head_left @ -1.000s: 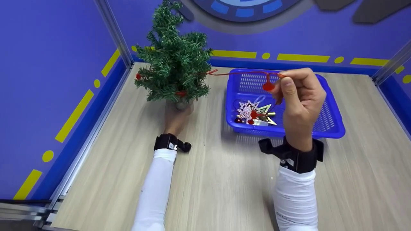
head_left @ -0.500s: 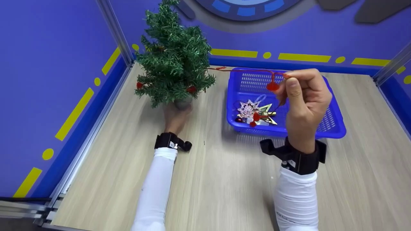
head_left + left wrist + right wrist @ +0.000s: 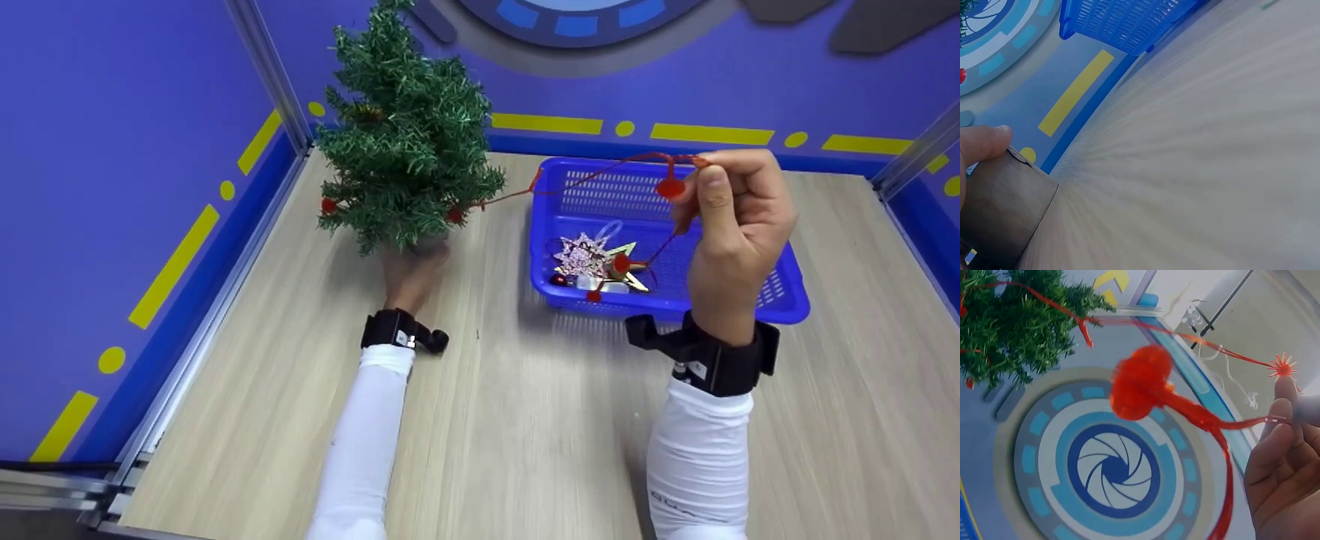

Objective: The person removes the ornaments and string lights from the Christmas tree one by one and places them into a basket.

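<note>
A small green Christmas tree stands at the back left. My left hand grips its base from the front; in the left wrist view the thumb lies over the grey cylindrical base. Between thumb and fingers my right hand pinches a red garland above the basket. The garland runs slackly from the tree to that hand, with round red pieces along it. Its loose end hangs into the basket. In the right wrist view a spiky red piece sits at the fingertips.
Behind and below the right hand is a blue plastic basket. Inside lie a pink glittery snowflake, a gold star and a dark red ball. Blue panels close off the table's left side and back.
My right hand has moved right, drawing the garland along, and the strand now sags more near the tree. The tree has turned slightly and stands more upright, still in my left hand.
</note>
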Demonstrator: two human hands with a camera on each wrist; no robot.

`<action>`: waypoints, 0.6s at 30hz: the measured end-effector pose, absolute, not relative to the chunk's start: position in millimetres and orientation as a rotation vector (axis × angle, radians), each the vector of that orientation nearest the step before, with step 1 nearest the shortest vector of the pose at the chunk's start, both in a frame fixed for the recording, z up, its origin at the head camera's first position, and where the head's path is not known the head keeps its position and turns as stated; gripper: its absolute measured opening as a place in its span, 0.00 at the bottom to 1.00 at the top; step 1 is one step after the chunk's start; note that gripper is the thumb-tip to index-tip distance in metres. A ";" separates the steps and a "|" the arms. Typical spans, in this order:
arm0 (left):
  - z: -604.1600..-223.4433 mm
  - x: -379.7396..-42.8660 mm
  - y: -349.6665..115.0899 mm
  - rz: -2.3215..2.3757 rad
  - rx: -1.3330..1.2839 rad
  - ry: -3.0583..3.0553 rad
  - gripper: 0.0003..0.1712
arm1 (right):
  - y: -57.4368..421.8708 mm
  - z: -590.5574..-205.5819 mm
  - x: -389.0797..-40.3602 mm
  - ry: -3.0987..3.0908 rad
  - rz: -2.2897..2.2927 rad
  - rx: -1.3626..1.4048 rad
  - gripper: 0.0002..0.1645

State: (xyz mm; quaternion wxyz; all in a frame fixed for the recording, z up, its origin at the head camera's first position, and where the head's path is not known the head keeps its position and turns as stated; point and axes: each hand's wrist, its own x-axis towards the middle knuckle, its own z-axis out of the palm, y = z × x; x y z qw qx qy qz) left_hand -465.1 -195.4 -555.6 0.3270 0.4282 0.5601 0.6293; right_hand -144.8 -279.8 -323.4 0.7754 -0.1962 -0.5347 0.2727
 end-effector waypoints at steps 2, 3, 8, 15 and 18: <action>-546.7 -462.3 -201.3 1.633 1.122 1.496 0.50 | -275.5 -326.1 -139.4 -1.161 0.593 -0.448 0.07; -542.3 -460.8 -203.9 1.627 1.118 1.503 0.50 | -273.9 -326.8 -136.9 -1.157 0.598 -0.456 0.08; -524.1 -455.4 -212.6 1.623 1.080 1.483 0.51 | -270.2 -324.3 -125.4 -1.062 0.630 -0.511 0.08; -525.3 -457.7 -209.9 1.674 1.083 1.403 0.51 | -250.2 -335.2 -109.0 -1.049 0.620 -0.649 0.11; -526.3 -458.9 -210.8 1.674 1.064 1.393 0.53 | -241.0 -341.4 -107.5 -1.106 0.591 -0.704 0.11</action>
